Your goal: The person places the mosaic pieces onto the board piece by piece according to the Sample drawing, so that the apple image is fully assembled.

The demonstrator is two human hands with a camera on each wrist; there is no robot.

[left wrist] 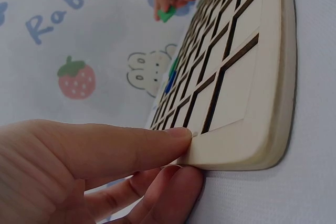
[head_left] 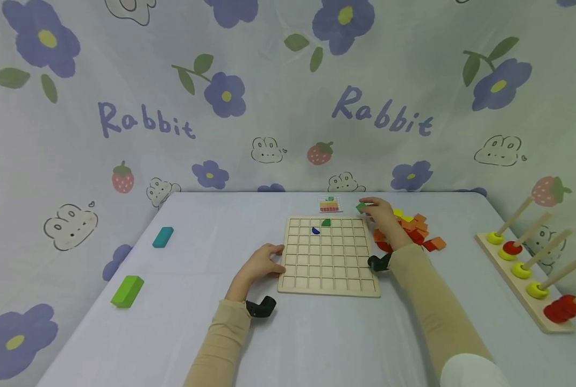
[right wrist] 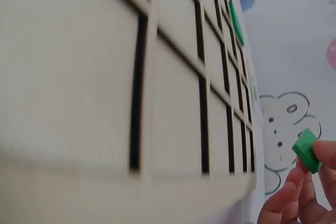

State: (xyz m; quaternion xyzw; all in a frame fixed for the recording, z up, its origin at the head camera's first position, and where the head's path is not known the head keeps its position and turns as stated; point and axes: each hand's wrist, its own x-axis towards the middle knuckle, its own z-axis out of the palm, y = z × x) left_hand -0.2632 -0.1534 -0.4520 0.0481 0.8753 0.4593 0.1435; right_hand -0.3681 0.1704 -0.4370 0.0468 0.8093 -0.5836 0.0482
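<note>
Pinching the left rim of a pale wooden grid board (head_left: 328, 294), the left hand (head_left: 262, 262) has its thumb on top and its fingers curled at the side. Well apart from it, by the board's far right corner, the right hand (head_left: 378, 209) holds a small green piece (head_left: 361, 207) between thumb and fingertips. The board lies flat on the white tablecloth (head_left: 317, 344), with a blue half-round piece (head_left: 315, 231) and a green rounded piece (head_left: 326, 222) on its far rows, left of the right hand. Further left of that hand is a printed card (head_left: 329, 204). The right forearm partly hides a heap of flat red, orange and yellow pieces (head_left: 417, 236). Well right of it stands a wooden peg rack (head_left: 512, 271) with rounded red and yellow beads (head_left: 538, 290). Left of the left hand lie oblong teal (head_left: 163, 237) and bright green (head_left: 127, 291) blocks.
</note>
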